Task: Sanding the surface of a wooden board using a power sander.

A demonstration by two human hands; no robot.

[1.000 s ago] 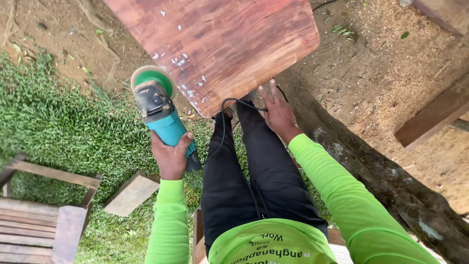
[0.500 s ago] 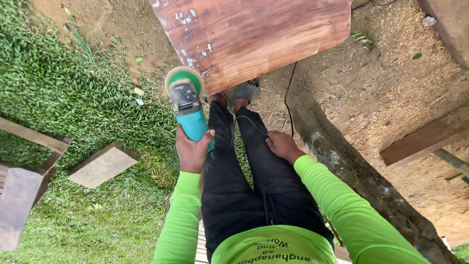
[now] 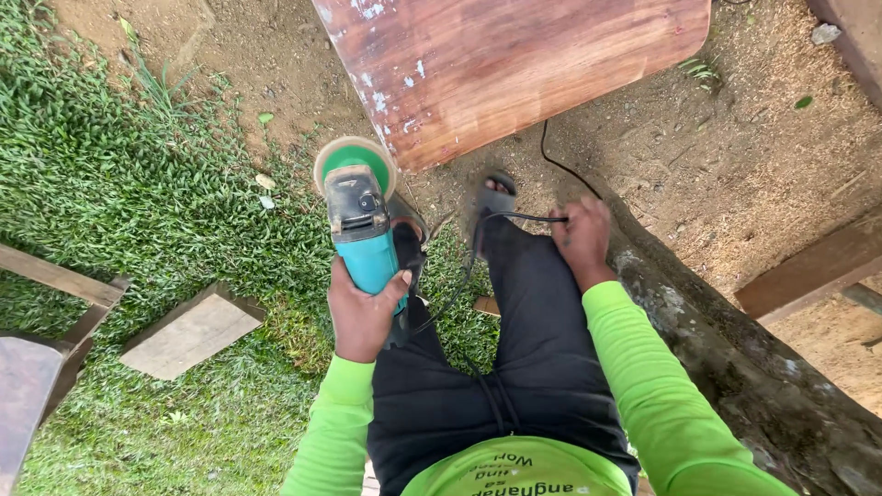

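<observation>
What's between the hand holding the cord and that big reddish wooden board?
In the head view, only bare sandy ground with sawdust and a loop of black cord lies between the right hand and the wooden board.

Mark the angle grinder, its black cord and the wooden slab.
angle grinder (image 3: 366,241): head view, on its teal body.
black cord (image 3: 514,218): head view, on the stretch beside the right hand.
wooden slab (image 3: 514,64): head view, on its reddish top face.

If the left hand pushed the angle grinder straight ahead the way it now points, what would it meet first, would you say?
Probably the reddish wooden slab: the left hand aims the angle grinder at its paint-flecked corner edge, the disc just short of it. Depth is unclear, so it might pass below.
</observation>
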